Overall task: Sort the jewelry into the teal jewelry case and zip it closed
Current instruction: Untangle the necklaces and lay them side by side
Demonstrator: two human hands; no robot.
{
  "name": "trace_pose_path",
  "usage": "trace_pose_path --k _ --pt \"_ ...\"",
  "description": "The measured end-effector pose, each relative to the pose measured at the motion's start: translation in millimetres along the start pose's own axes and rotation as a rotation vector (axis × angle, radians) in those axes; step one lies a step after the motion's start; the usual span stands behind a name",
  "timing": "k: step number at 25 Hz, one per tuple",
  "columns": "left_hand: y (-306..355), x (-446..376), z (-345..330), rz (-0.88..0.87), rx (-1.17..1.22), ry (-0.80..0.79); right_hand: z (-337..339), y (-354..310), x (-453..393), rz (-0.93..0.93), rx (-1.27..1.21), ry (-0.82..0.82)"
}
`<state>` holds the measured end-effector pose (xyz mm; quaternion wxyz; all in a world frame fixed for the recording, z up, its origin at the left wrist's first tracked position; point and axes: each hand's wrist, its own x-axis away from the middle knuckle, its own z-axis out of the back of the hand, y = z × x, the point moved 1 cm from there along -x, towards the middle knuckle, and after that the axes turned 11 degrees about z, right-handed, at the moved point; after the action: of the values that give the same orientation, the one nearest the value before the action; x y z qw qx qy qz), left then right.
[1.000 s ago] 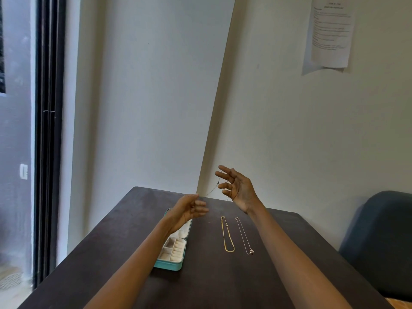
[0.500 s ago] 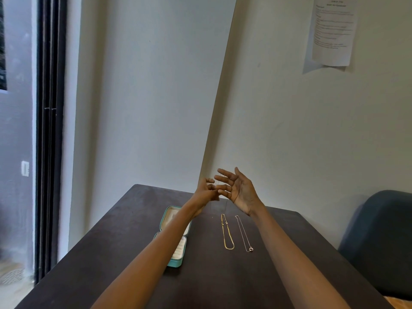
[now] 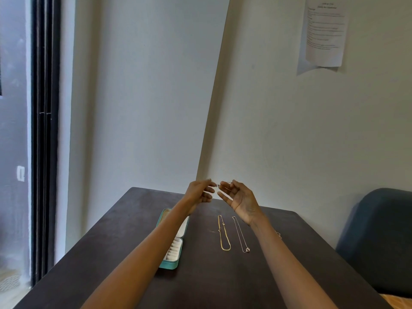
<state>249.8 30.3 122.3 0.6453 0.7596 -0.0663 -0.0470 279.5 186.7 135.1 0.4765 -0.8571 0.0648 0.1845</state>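
Thin chain (image 3: pixel 217 185) between pinching hands (image 3: pixel 219 195)

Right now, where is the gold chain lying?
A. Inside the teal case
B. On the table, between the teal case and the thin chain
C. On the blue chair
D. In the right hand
B: the gold chain lies on the dark table, right of the open teal jewelry case, left of the thin chain.

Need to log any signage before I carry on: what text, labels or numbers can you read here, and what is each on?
Paper sheet taped to the wall: printed heading and paragraphs, too small and blurred to read.
Teal jewelry case: no brand or label visible.
Dark table: no writing on it.
No other text or numbers in view.
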Motion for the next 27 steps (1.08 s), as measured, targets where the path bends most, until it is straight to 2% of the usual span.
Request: trace_pose_path --k 3,7,15,18,22,27 --pt "2 1 3 0.092 0.167 -0.053 4 2 3 0.023 -0.041 0.053" --pt "4 3 5 0.02 0.212 -0.119 7 4 8 0.058 0.035 0.06" --pt "2 20 1 -0.189 -0.137 -0.078 -1 8 21 0.021 0.216 0.016" --pt "-7 30 -4 -0.223 -0.206 -0.034 1 21 33 0.037 0.215 0.072" --pt "-35 26 -8 -0.155 -0.337 0.093 12 49 41 0.007 0.353 0.175" --pt "-75 -11 -3 0.088 -0.431 0.15 39 83 26 -0.144 0.628 0.217"
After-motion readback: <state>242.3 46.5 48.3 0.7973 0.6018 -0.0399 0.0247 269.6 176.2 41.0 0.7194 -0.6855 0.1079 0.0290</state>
